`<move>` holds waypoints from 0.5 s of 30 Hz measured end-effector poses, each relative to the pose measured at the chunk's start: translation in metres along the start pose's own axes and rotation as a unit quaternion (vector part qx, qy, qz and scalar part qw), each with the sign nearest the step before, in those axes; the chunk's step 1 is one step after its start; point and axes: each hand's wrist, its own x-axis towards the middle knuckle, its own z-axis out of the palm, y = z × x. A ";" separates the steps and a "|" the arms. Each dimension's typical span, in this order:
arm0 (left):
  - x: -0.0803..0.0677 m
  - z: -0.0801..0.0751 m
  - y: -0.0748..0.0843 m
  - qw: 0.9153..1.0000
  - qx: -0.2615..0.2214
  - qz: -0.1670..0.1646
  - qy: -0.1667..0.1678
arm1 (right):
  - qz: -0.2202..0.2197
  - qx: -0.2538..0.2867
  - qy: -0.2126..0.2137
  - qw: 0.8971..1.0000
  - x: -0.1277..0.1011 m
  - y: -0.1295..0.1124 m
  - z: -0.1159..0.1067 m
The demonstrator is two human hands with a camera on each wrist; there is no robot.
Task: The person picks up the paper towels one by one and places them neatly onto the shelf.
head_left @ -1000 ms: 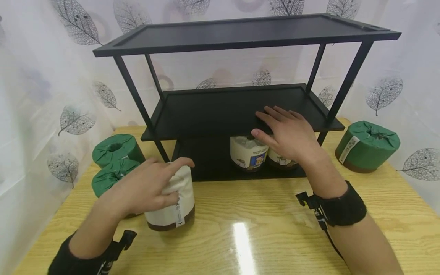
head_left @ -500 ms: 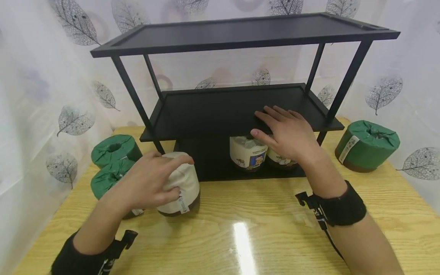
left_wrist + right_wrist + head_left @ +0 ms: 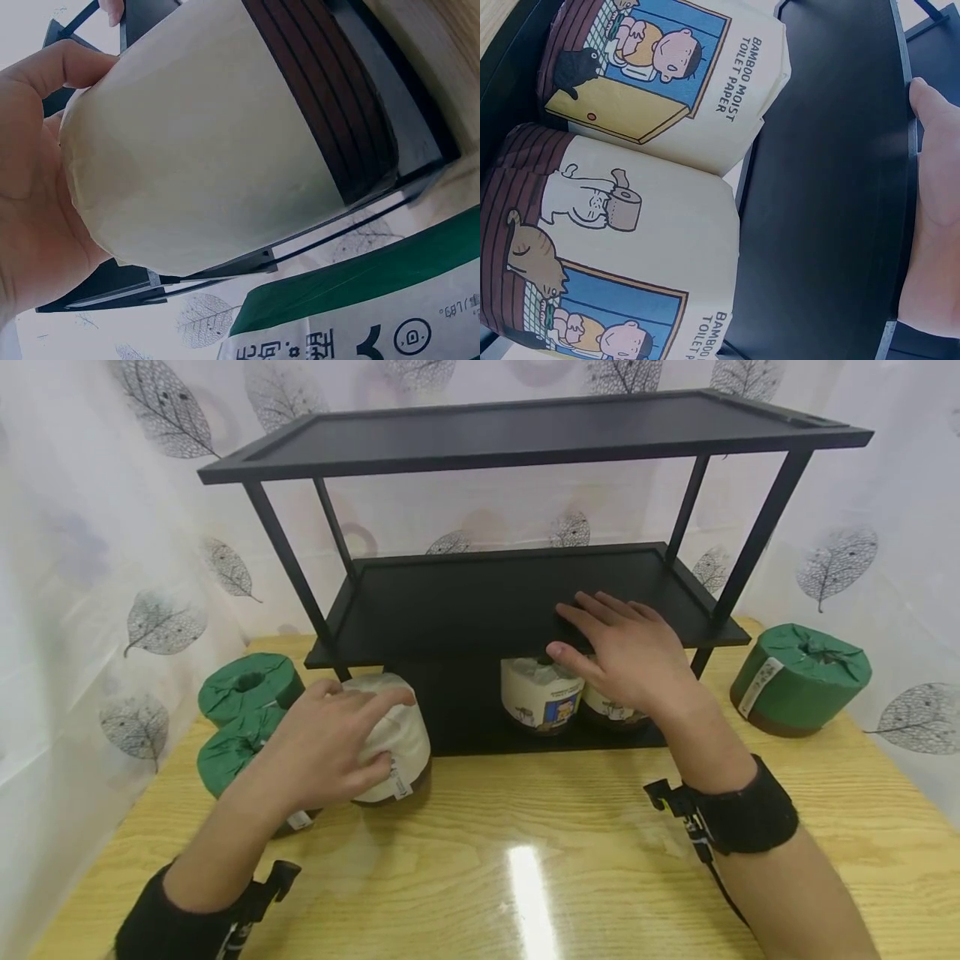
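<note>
My left hand grips a cream toilet paper roll with a brown base, tilted toward the bottom shelf of the black rack. In the left wrist view the cream roll fills the frame, my palm curled round its top. My right hand rests flat on the front edge of the middle shelf, fingers straight. Below it two cream rolls stand on the bottom shelf; the right wrist view shows both rolls with cartoon labels, under the middle shelf.
Two green wrapped rolls lie at the left of the wooden table, one more green roll at the right. A leaf-patterned curtain surrounds the table. The rack's top and middle shelves hold nothing.
My left hand has carried the cream roll away from me and tipped it toward the rack's bottom shelf. The right hand has stayed on the middle shelf.
</note>
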 end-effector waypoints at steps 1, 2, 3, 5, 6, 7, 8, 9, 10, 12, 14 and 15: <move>0.000 0.000 0.000 1.000 0.004 -0.001 0.000 | 0.000 0.000 -0.001 1.000 0.000 0.000 0.000; 0.000 0.001 0.000 1.000 0.009 -0.002 0.001 | 0.001 0.001 -0.003 1.000 0.000 0.000 0.000; 0.000 0.001 0.000 1.000 0.013 -0.002 0.002 | 0.002 0.001 -0.004 1.000 0.000 0.000 0.000; 0.001 0.002 0.000 1.000 0.018 -0.003 0.006 | 0.003 0.002 -0.009 1.000 0.000 0.000 0.000; 0.001 0.003 0.000 1.000 0.020 -0.003 0.010 | 0.003 0.002 -0.012 1.000 0.000 0.000 0.000; 0.001 0.004 0.000 1.000 0.023 -0.003 0.013 | 0.004 0.003 -0.013 1.000 0.000 0.000 0.000; 0.001 0.005 0.000 1.000 0.026 -0.001 0.017 | 0.004 0.003 -0.015 1.000 0.000 0.000 0.000; 0.001 0.007 -0.001 0.999 0.029 0.000 0.022 | 0.004 0.002 -0.016 1.000 0.000 0.001 0.000; 0.002 0.009 -0.001 0.999 0.031 0.002 0.028 | 0.003 0.001 -0.014 1.000 0.000 0.000 0.000; 0.003 0.012 -0.002 0.999 0.034 0.008 0.034 | 0.002 0.001 -0.011 1.000 0.000 0.000 0.000; 0.004 0.015 -0.002 0.998 0.038 0.015 0.037 | 0.001 0.001 -0.009 1.000 0.000 0.001 0.001; 0.004 0.016 -0.002 0.998 0.040 0.017 0.037 | 0.001 0.001 -0.008 1.000 0.000 0.001 0.001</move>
